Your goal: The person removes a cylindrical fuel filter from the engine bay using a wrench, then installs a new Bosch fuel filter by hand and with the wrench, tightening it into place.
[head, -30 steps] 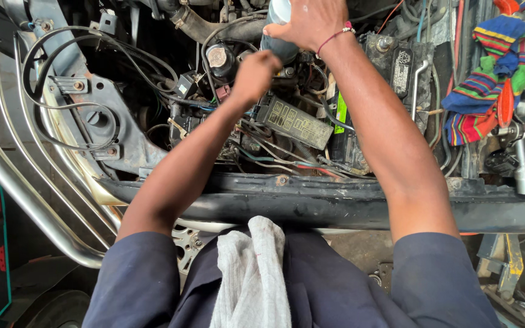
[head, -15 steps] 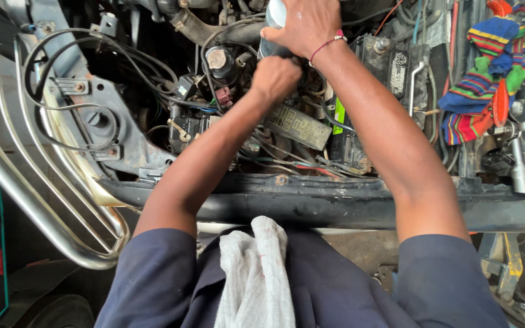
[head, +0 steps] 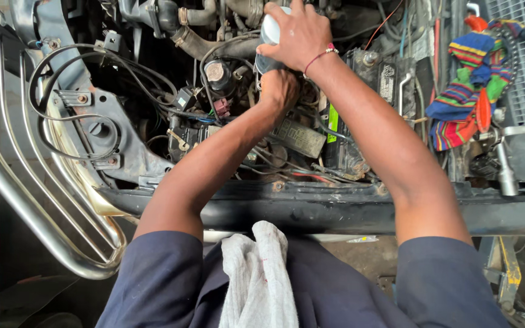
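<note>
1. The white cylindrical container (head: pixel 268 37), smooth and pale, sits at twelve o'clock over the engine bay (head: pixel 214 109).
2. The right hand (head: pixel 299 36) wraps closed around it, hiding most of it.
3. The left hand (head: pixel 279 90) is fisted beneath; what it grips cannot be made out.

A rectangular grey label (head: pixel 298 135) lies on the fuse box below the hands.

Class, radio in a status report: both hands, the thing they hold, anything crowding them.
Right hand gripping pale cylindrical canister from above. Left hand closed under its base. Black cables and hoses crowd the engine bay.
</note>
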